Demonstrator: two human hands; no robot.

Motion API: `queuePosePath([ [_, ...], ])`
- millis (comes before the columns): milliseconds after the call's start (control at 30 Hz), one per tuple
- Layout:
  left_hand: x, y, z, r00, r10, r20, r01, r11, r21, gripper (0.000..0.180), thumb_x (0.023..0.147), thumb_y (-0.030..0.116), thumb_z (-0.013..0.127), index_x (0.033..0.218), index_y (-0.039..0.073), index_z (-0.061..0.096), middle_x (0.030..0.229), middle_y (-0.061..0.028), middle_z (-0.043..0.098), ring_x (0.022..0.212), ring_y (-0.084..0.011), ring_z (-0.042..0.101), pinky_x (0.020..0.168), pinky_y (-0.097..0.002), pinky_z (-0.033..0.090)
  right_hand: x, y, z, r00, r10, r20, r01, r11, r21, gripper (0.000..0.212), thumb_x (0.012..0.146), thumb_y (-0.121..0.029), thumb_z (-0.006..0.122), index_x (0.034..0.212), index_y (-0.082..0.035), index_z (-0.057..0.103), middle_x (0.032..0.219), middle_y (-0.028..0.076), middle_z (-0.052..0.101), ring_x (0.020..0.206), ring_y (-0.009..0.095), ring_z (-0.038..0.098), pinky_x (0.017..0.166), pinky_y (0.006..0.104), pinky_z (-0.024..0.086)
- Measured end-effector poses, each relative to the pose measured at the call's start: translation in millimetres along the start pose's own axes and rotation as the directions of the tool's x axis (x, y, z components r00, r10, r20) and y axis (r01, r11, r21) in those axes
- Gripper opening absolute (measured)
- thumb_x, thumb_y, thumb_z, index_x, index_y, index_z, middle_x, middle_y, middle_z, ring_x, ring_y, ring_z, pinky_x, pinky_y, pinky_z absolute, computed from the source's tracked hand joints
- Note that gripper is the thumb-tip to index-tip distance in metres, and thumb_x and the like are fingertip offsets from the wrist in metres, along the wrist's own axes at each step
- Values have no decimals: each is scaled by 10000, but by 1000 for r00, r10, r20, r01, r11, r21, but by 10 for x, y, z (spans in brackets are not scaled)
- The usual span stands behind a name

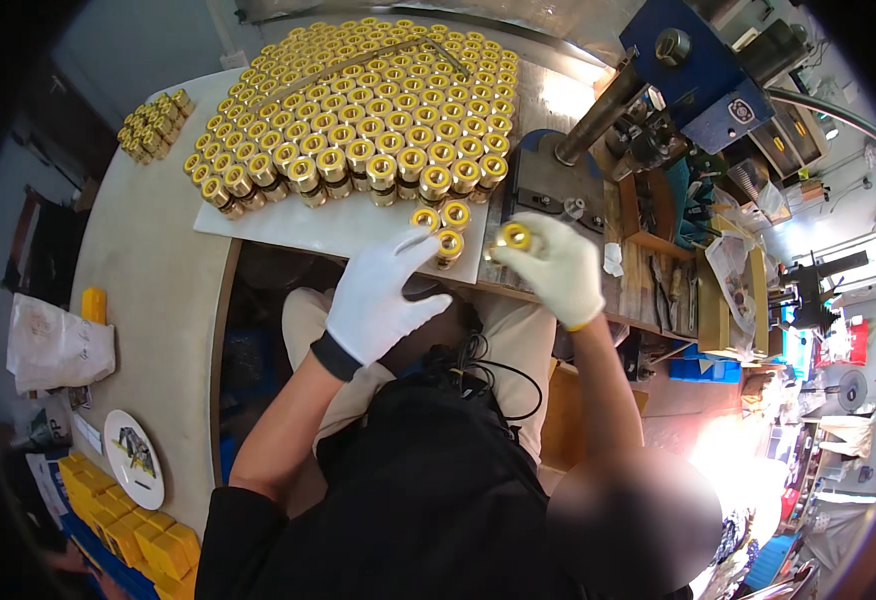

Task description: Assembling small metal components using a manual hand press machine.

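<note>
Brass fitting (pixel 515 236) held, yellow-ringed end showing, right of three upright matching fittings (pixel 448 246) clustered

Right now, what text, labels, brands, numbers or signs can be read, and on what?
Wording not copied; locations only.
White bag, left: handwritten marks, small and blurred.
Blue machine: round pale emblem, too small to read.
Dark item, far left: pale lettering, not fully legible.
Brass fittings: none legible.
</note>
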State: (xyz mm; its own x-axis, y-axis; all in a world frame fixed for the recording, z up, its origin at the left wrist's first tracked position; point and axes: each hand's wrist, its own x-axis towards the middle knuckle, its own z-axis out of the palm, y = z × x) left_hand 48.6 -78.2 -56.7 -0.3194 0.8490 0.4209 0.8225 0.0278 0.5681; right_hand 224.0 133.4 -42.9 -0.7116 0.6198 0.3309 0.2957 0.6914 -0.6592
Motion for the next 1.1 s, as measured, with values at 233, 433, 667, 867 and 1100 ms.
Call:
queuePosePath([
  [233, 475, -41, 128, 992, 75, 102, -103, 947, 304, 722, 807, 484, 835, 1398, 123, 630, 1386, -147, 629, 1274, -367, 611, 990, -482, 557, 8, -50, 388, 978, 92, 186, -109, 990, 85, 552, 861, -379, 834, 1301, -60, 737, 944, 180, 765, 871, 296, 764, 795, 418, 592],
  [433, 644, 78, 408, 988, 45, 146, -91, 941, 325, 662, 777, 516, 839, 1295, 149, 649, 1180, -127, 622, 1042, -351, 665, 810, -509, 533, -371, 291, 246, 968, 227, 107, -241, 961, 137, 438, 944, -210, 814, 1308, 18, 727, 867, 64, 737, 775, 89, 656, 765, 279, 566],
  [667, 588, 62, 380, 982, -62, 177, -3, 939, 345, 413, 826, 510, 808, 1013, 160, 693, 1082, -100, 618, 991, -324, 663, 769, -490, 505, -444, 454, 343, 943, 290, 160, -324, 911, 255, 339, 987, -121, 753, 1284, 40, 730, 988, 35, 752, 879, 82, 655, 845, 256, 543],
  [867, -50, -161, -135, 993, -111, -28, 114, 980, 164, 499, 826, 572, 796, 1083, 146, 755, 1132, -133, 688, 998, -370, 682, 843, -495, 541, -473, 500, 360, 951, 293, 95, -308, 901, 306, 330, 987, -116, 760, 1275, 45, 741, 949, 27, 740, 850, 82, 647, 832, 254, 549],
  [1100, -535, -1069, -1449, 900, -329, -286, 433, 755, 493, 463, 809, 569, 789, 993, 145, 819, 1051, -146, 727, 958, -362, 710, 806, -498, 574, -503, 515, 470, 975, 221, -19, -212, 954, 213, 240, 996, -72, 738, 1196, 58, 762, 1065, 99, 798, 953, 134, 717, 901, 288, 567],
])
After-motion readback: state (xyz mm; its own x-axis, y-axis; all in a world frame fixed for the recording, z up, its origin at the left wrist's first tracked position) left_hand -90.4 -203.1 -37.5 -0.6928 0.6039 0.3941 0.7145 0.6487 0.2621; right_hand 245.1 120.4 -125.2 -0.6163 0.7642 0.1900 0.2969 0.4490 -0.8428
